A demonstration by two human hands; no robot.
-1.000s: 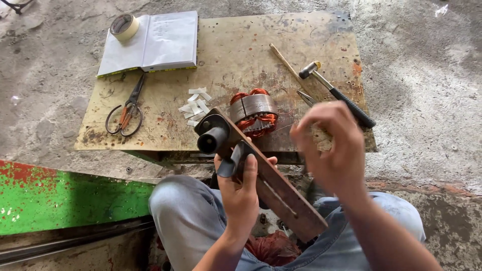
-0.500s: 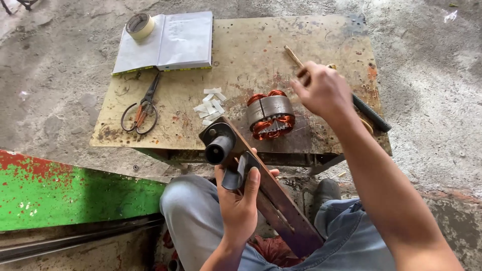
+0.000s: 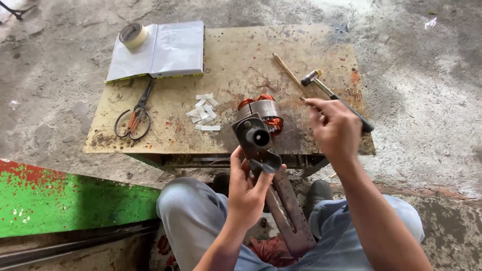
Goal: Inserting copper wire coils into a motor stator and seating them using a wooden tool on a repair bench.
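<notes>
My left hand (image 3: 246,193) grips a long rusty metal bar (image 3: 283,211) that slants up from my lap, with a dark cylindrical fitting (image 3: 257,136) at its top end. My right hand (image 3: 335,131) hovers over the table's right side, its fingers pinched on a small thin metal pin (image 3: 303,99). Just behind the bar's top, a motor stator (image 3: 261,108) with copper windings sits on the table. A hammer (image 3: 331,95) lies beside my right hand, partly hidden by it.
On the worn wooden table (image 3: 165,135) are white paper strips (image 3: 203,113), scissors (image 3: 133,118), an open book (image 3: 160,50) with a tape roll (image 3: 133,35) on it, and a wooden stick (image 3: 288,73). A green painted beam (image 3: 75,200) lies at the left.
My right hand reached out to the table's far right and has drawn back a little, now pinching a thin pin. The left hand keeps its hold on the bar.
</notes>
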